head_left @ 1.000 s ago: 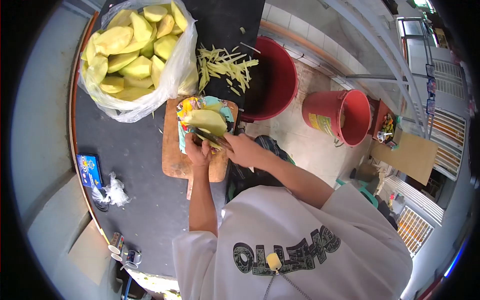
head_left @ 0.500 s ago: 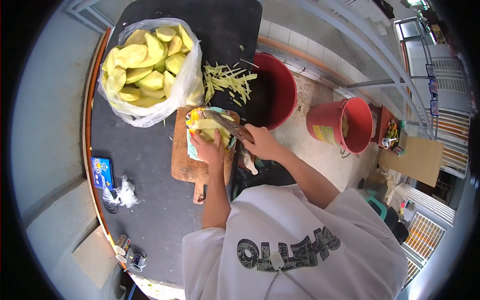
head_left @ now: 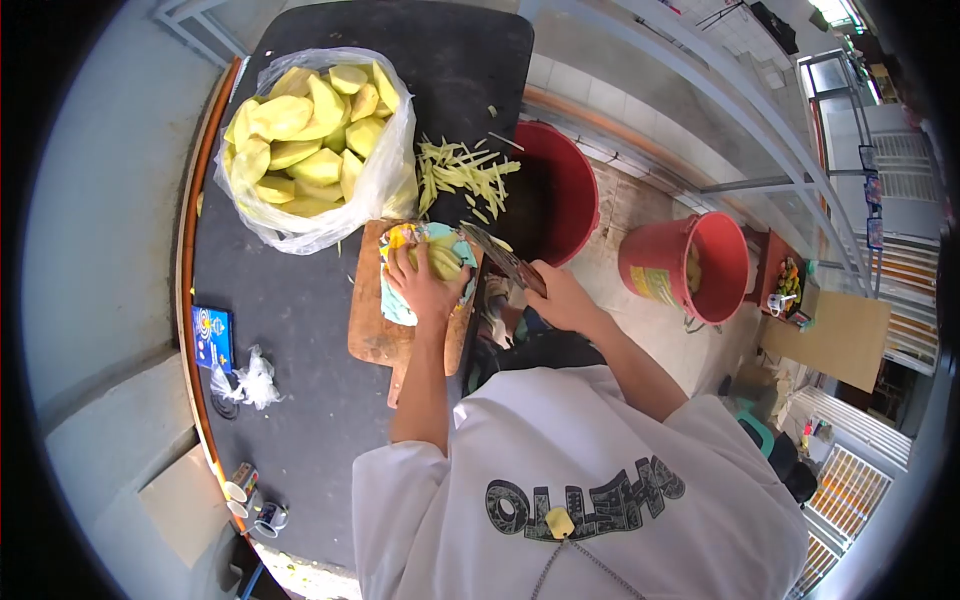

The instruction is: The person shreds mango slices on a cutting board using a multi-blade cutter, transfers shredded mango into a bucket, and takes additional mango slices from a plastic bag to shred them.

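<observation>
My left hand point(head_left: 424, 287) is closed over a pale green peeled fruit piece point(head_left: 444, 262), which looks like green mango or papaya. The piece rests on a patterned cloth point(head_left: 397, 308) on a wooden cutting board point(head_left: 376, 335). In my right hand point(head_left: 562, 297) is the handle of a wide-bladed knife point(head_left: 503, 256). Its blade is off to the right of the fruit, near the board's corner. Thin cut strips point(head_left: 462, 176) lie heaped on the black table just beyond the board. A clear plastic bag point(head_left: 392, 200) full of peeled fruit pieces point(head_left: 282, 117) stands at the upper left.
A large red tub point(head_left: 577, 190) stands against the table's right side, and a red bucket point(head_left: 722, 265) is on the floor farther right. Along the left edge lie a blue box point(head_left: 212, 338) and a crumpled plastic bag point(head_left: 257, 380). Cups point(head_left: 270, 518) stand near the bottom left corner.
The knife has moved off the fruit to the right, with my right hand lower. My left fingers now wrap over the fruit piece. The whole view has shifted slightly.
</observation>
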`<move>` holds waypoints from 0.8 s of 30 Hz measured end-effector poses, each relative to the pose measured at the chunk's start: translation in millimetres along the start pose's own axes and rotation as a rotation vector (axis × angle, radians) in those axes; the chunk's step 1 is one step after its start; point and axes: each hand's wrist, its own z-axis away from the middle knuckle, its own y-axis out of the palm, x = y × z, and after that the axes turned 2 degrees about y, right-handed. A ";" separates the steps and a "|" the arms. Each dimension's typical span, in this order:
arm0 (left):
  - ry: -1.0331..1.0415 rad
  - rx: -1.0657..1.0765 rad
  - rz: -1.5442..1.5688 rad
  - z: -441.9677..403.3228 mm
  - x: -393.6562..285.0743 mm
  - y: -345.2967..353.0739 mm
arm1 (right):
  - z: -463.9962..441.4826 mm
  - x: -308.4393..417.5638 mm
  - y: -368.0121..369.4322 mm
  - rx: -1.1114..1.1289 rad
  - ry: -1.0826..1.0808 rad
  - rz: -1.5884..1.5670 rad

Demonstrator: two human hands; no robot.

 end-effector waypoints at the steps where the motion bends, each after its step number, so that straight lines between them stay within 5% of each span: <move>1: -0.054 0.015 -0.031 -3.2 -11.6 -4.0 | 0.0 4.7 -3.2 0.037 0.046 -0.016; 9: -0.077 0.226 -0.143 -4.5 -11.4 -12.1 | -14.0 -4.6 0.8 0.072 0.009 0.021; 14: -0.184 0.165 -0.133 -16.2 -25.6 -9.4 | -24.7 -25.0 1.8 0.000 -0.080 0.078; 17: 0.056 0.090 0.040 10.3 2.6 -11.1 | -29.9 -25.7 -5.3 0.032 -0.096 0.070; 20: 0.029 -0.042 -0.020 6.8 -13.3 -9.2 | -30.4 -23.3 -15.1 0.158 0.019 0.018; 24: 0.118 0.204 -0.042 2.4 -5.9 -18.5 | -48.1 -22.6 -23.3 0.197 0.000 -0.006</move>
